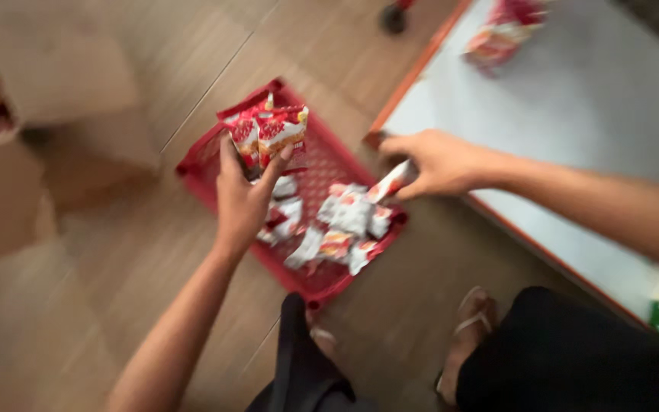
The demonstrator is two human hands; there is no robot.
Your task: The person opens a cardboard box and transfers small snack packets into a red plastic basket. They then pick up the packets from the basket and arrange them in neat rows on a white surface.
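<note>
Over the red basket [215, 152] on the wooden floor [101, 252], my left hand [242, 202] holds a few red-and-white snack packets [268, 131] upright, my fingers [278, 160] clamped around their lower ends. More packets of the same kind [341, 225] lie loose in the basket's near half. My right hand [436, 162] sits at the orange-edged corner of the white desk [573, 107], its fingers pinched together on a single packet [390, 183] that tilts down toward the basket. Further up the desk lies another blurred packet [501, 34]. My sandalled foot [470, 328] stands just beside the basket.
</note>
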